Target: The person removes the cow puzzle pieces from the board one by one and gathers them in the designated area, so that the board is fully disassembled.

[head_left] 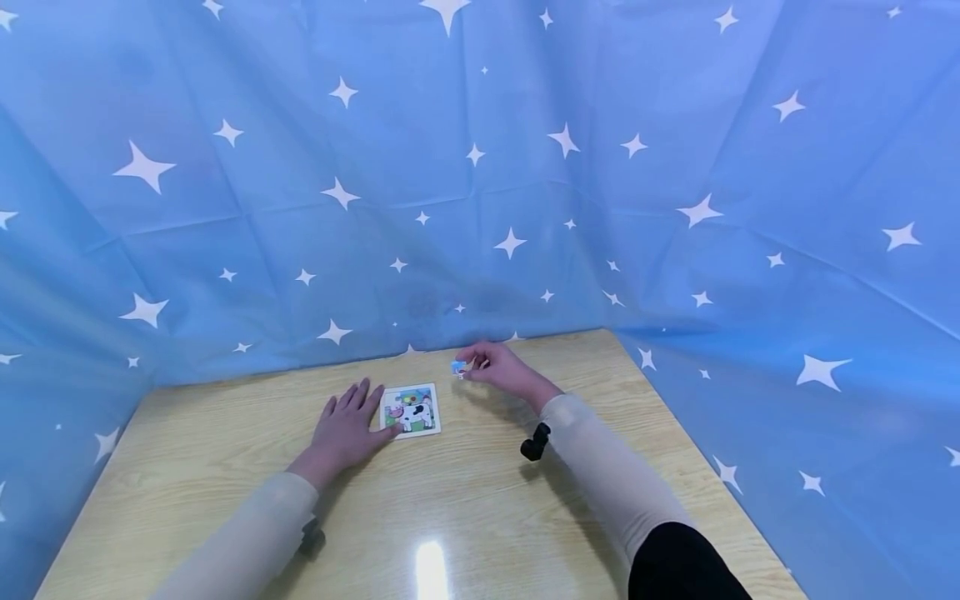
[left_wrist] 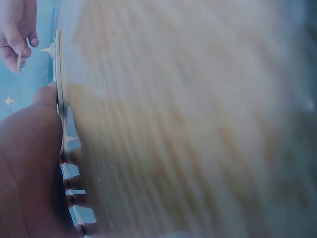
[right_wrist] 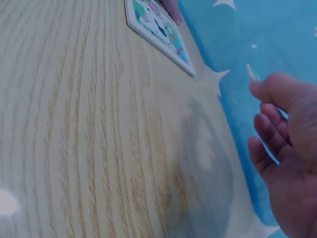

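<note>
A small square jigsaw puzzle with a cow picture and a pale frame lies flat on the table. My left hand rests at its left side, fingers spread and straight, the thumb touching the frame's lower left edge. To the right of the puzzle and above the table, my right hand pinches a puzzle piece between thumb and fingers. In the right wrist view that piece appears nearly edge-on, and the puzzle lies beyond it at the top.
The wooden table runs back to a blue curtain with white stars, which hangs behind it and along both sides. Glare shows near the table's front. A black strap hangs from the right wrist.
</note>
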### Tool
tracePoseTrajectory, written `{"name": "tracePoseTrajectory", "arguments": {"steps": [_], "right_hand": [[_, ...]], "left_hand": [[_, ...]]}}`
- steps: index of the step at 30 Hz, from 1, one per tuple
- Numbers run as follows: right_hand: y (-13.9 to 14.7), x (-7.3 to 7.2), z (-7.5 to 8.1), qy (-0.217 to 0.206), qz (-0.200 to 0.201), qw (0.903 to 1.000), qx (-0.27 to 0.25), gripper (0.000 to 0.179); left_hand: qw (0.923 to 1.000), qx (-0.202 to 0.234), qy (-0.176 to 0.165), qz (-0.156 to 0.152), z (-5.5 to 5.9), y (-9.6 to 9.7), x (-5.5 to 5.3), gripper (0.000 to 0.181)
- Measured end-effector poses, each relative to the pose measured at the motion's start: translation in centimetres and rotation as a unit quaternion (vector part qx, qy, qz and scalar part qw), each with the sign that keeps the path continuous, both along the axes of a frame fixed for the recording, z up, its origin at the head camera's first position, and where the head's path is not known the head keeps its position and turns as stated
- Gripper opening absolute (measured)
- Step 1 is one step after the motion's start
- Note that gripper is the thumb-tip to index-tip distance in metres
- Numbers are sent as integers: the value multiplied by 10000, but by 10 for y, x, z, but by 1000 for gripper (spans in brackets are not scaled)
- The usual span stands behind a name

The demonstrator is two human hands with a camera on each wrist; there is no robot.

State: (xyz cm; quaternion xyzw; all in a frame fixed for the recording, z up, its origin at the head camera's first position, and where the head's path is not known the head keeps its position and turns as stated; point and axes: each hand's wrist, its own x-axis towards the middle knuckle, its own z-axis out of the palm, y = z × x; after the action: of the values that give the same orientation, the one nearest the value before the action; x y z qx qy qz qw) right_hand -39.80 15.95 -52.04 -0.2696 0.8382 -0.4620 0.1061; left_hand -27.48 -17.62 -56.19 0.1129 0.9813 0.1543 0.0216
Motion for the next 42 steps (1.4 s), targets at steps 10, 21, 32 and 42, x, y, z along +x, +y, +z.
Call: {"name": "tracePoseTrajectory", "arguments": {"steps": [10,21,32,42], "right_hand": [[0,-10,-20,-210,202,9995,86,29],[-4,-8,-29,-183,179,9980,581,25],[-7,-9,-30,-124,236,9965,795,23],[-4,-10,-31,-168,351,9970,670,25]], "left_hand": [[10000,-3,53,-13,-3,-2,-1,97],[10000,32,13,-8,-5,-2,-3,100],[10000,-24,54,-32,-4,-4,-3,99],[10000,20,25,-31,-4,-2,-4,101]]}}
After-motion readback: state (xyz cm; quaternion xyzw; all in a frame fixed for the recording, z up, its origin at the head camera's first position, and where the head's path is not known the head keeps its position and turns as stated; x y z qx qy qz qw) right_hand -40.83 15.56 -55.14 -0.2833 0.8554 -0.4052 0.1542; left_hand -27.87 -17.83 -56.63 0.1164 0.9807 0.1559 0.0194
